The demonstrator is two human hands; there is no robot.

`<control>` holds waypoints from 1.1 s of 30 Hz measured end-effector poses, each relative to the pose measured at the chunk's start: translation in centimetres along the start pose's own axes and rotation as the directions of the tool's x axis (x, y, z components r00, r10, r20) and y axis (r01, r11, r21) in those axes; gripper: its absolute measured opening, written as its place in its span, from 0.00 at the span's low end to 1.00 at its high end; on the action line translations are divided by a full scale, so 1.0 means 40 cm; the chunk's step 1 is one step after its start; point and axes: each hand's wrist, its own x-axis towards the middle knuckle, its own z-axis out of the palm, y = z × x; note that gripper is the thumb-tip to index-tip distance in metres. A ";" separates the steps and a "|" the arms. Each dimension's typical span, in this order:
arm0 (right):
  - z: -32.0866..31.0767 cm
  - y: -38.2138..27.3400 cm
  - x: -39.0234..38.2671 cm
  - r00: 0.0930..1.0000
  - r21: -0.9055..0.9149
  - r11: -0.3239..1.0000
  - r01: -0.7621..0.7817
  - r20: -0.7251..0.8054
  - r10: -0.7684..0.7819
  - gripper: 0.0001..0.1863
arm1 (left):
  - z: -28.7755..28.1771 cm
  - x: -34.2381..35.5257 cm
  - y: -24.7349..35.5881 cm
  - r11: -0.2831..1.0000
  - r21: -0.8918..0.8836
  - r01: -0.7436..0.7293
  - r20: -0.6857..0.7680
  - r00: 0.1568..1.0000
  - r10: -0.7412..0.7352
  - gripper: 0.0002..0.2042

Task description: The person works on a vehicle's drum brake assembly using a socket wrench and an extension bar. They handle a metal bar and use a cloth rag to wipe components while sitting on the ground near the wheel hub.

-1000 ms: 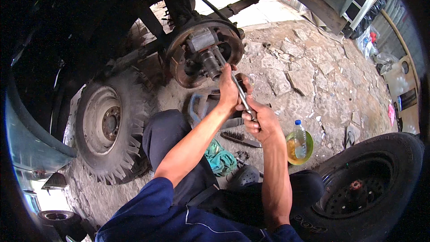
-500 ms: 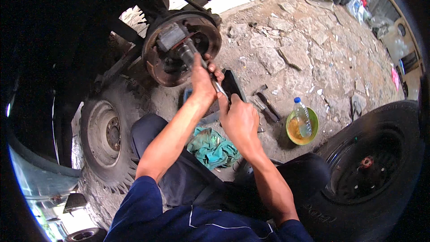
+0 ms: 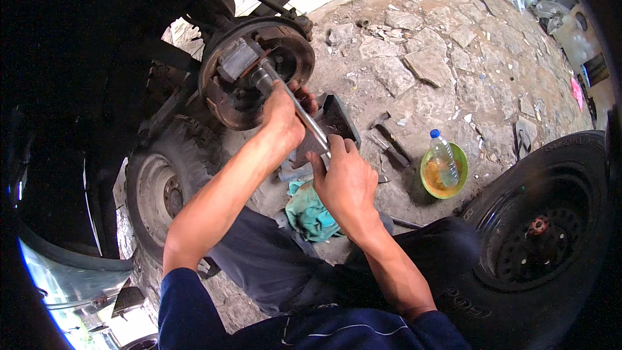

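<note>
My left hand [image 3: 283, 116] is on the upper part of a socket wrench with a long silver handle [image 3: 308, 120], its fingers partly hidden behind the bar. Lower down, my right hand [image 3: 348, 181] closes round the handle's end, thumb along it. The wrench's socket end meets the middle of a rusty wheel brake assembly [image 3: 218, 105], round with curved shoes inside. A grey metal block [image 3: 241, 59] shows at the hub, beside the socket. What the socket sits on is hidden.
A dark tray [image 3: 345, 116] and a crumpled green cloth [image 3: 310, 215] lie below my hands. To the right are a hammer [image 3: 392, 141], a green bowl [image 3: 461, 178] with a clear bottle [image 3: 443, 163], and a large tyre [image 3: 476, 272]. Another wheel [image 3: 150, 198] stands left. Broken stone slabs [image 3: 427, 68] cover the ground.
The view has shifted slightly. My left hand's fingers have loosened and straightened along the wrench, and more of the silver handle shows between my hands. My right hand keeps its hold.
</note>
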 end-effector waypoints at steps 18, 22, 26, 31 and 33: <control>0.004 0.049 0.065 0.959 0.345 0.922 -0.175 0.272 0.080 0.20 | -0.011 -0.003 -0.057 0.951 -0.310 -0.009 0.185 0.980 0.069 0.16; -0.013 -0.009 0.025 0.990 -0.157 0.983 0.096 0.113 -0.078 0.17 | -0.009 0.001 -0.055 0.940 -0.340 0.034 0.203 0.978 0.038 0.15; 0.006 0.001 0.038 0.989 -0.275 0.953 0.125 0.111 -0.097 0.16 | -0.017 0.011 -0.053 0.915 -0.395 0.080 0.230 0.973 0.013 0.15; -0.008 0.071 0.100 0.809 0.460 0.751 -0.474 0.564 0.165 0.23 | -0.017 0.001 -0.024 0.892 -0.417 0.172 0.327 0.945 -0.029 0.18; -0.027 0.052 0.111 0.631 0.516 0.430 -0.741 0.754 0.183 0.25 | -0.013 -0.002 -0.021 0.913 -0.393 0.112 0.328 0.944 0.025 0.19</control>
